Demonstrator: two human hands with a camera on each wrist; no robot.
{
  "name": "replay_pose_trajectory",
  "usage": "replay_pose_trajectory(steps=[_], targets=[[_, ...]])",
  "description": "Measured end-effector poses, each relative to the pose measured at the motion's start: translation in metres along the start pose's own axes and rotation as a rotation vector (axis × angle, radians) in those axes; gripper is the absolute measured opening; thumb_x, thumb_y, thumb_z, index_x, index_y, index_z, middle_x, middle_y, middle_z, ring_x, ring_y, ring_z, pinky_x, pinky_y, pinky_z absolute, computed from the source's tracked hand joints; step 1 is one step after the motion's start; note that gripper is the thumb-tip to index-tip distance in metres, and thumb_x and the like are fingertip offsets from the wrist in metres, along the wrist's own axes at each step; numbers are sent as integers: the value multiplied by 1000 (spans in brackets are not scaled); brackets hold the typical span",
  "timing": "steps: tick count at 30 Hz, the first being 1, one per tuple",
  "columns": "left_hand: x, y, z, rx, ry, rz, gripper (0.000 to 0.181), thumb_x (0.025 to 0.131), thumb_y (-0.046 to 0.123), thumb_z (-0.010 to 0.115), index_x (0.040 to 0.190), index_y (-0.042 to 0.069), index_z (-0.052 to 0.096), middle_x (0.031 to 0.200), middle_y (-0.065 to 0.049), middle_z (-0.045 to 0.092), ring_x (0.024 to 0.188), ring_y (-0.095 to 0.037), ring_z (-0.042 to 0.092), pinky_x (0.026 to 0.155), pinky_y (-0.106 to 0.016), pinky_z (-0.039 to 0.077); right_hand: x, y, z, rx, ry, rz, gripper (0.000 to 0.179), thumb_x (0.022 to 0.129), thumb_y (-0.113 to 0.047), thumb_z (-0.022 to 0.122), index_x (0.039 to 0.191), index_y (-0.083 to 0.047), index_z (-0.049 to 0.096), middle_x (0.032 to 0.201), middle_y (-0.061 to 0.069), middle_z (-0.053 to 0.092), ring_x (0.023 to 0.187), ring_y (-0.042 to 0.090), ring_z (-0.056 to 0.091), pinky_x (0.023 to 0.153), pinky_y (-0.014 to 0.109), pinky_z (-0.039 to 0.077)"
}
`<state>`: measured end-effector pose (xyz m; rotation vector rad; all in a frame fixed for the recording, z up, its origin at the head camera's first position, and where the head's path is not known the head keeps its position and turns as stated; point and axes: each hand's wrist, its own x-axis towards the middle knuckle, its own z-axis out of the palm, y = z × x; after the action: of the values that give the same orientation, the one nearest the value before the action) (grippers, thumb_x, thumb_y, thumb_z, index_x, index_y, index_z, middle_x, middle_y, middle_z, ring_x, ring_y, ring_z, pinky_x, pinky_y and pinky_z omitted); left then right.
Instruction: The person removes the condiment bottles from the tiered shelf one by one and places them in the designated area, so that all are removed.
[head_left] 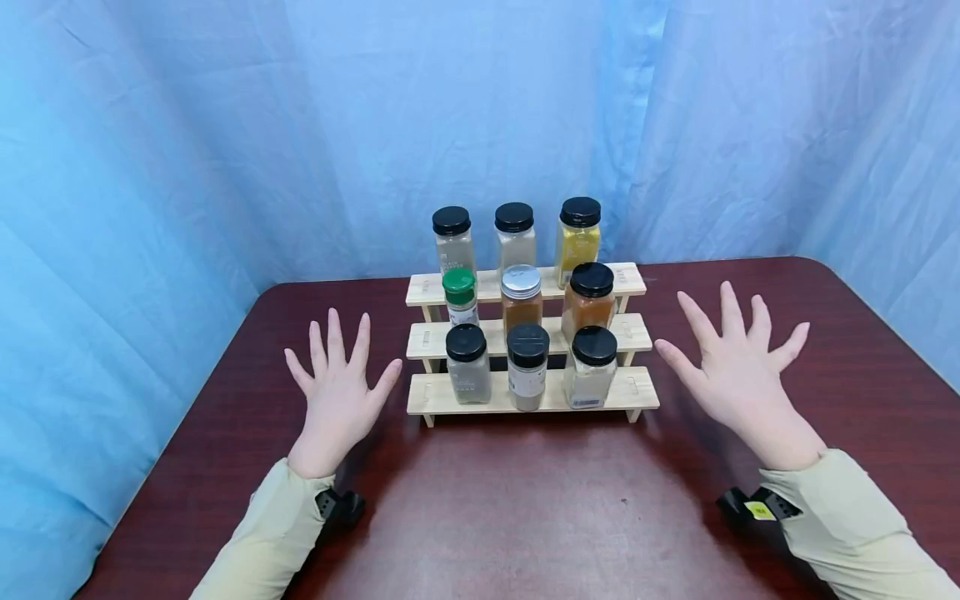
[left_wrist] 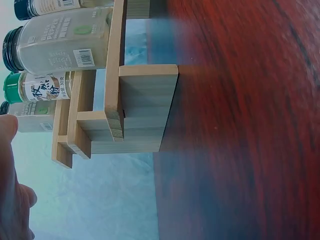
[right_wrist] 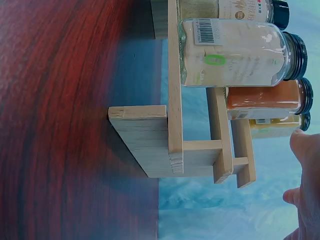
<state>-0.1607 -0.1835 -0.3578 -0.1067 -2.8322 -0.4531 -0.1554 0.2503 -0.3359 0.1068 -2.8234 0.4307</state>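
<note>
A three-tier wooden rack [head_left: 450,403] stands in the middle of the table, with spice jars in rows of three. On its front tier are a black-capped grey jar [head_left: 469,382], a narrower labelled jar [head_left: 527,382] and a jar of pale powder [head_left: 588,383]. The middle tier bears a green-capped bottle [head_left: 461,288], a silver-lidded brown jar [head_left: 521,310] and an orange-brown jar [head_left: 588,310]. At the back right is a yellow jar [head_left: 578,246]. To the rack's left my left hand [head_left: 337,400] spreads its fingers, holding nothing. My right hand [head_left: 738,375], likewise spread and bare, is right of the rack.
The dark red wooden table [head_left: 540,508] has a rounded far right corner. Light blue curtains [head_left: 480,108] hang behind it and along both sides. Two more black-capped jars, a grey one [head_left: 454,250] and a pale one [head_left: 517,248], share the back tier.
</note>
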Motion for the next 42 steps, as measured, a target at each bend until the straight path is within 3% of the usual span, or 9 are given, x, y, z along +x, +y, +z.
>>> replay_pose_trajectory(steps=[6, 10, 13, 21, 24, 29, 35, 39, 42], targets=[[0, 0, 1, -46, 67, 24, 74, 93, 48, 49, 152, 12, 21, 157, -22, 1, 142, -45, -5, 104, -68, -8, 1, 0, 0, 26, 35, -25, 69, 95, -58, 39, 148, -15, 28, 153, 30, 7, 135, 55, 2, 93, 76, -16], [1, 1, 1, -128, 144, 30, 69, 92, 42, 55, 147, 6, 32, 153, -24, 14, 138, -45, 11, 107, -65, 8, 1, -2, 1, 108, 86, -63, 62, 96, -51, 41, 144, -13, 34, 149, 29, 17, 132, 52, 11, 96, 72, -8], [3, 4, -2, -223, 158, 3, 63, 93, 37, 56, 142, 2, 38, 149, -24, 25, 134, -44, 24, 106, -61, 22, 2, -3, 1, 202, 122, -93, 55, 97, -43, 44, 140, -9, 40, 145, 30, 24, 127, 54, 18, 96, 69, 0], [15, 5, -3, -698, 19, -162, 46, 97, 26, 53, 136, 2, 46, 136, -20, 44, 123, -34, 48, 101, -47, 39, 4, 2, 2, 457, 94, -113, 43, 100, -24, 43, 136, 1, 44, 136, 29, 36, 121, 48, 32, 90, 63, 21], [20, 7, 1, -840, -21, -218, 41, 98, 22, 53, 135, 4, 48, 133, -19, 49, 121, -31, 51, 100, -44, 41, 4, 3, 2, 530, 65, -91, 42, 102, -23, 39, 136, 1, 43, 134, 26, 40, 117, 28, 41, 93, 40, 32], [28, 11, 10, -1042, -46, -299, 39, 98, 15, 52, 134, 3, 48, 130, -21, 50, 120, -33, 50, 97, -41, 45, 6, 2, 3, 638, 68, -64, 40, 103, -21, 38, 134, 3, 45, 131, 16, 46, 107, -11, 39, 83, 6, 29], [37, 20, 20, -1204, -89, -395, 40, 98, 14, 51, 136, 1, 45, 132, -21, 46, 121, -29, 48, 100, -41, 44, 5, -4, 6, 762, 89, -93, 37, 102, -15, 41, 131, 7, 44, 116, -26, 45, 107, -14, 44, 84, 2, 32], [42, 25, 24, -1266, -108, -451, 41, 99, 15, 50, 137, 2, 44, 129, -17, 45, 117, -25, 49, 101, -41, 43, 5, -12, 4, 795, 91, -127, 36, 101, -13, 41, 131, 7, 43, 115, -29, 46, 107, -12, 46, 85, 3, 33], [45, 27, 28, -1276, -110, -475, 40, 99, 15, 51, 136, 3, 45, 122, -13, 47, 104, -17, 54, 93, -33, 47, 4, -20, 2, 783, 80, -150, 35, 101, -12, 42, 132, 5, 44, 114, -28, 47, 107, -11, 46, 85, 4, 33]])
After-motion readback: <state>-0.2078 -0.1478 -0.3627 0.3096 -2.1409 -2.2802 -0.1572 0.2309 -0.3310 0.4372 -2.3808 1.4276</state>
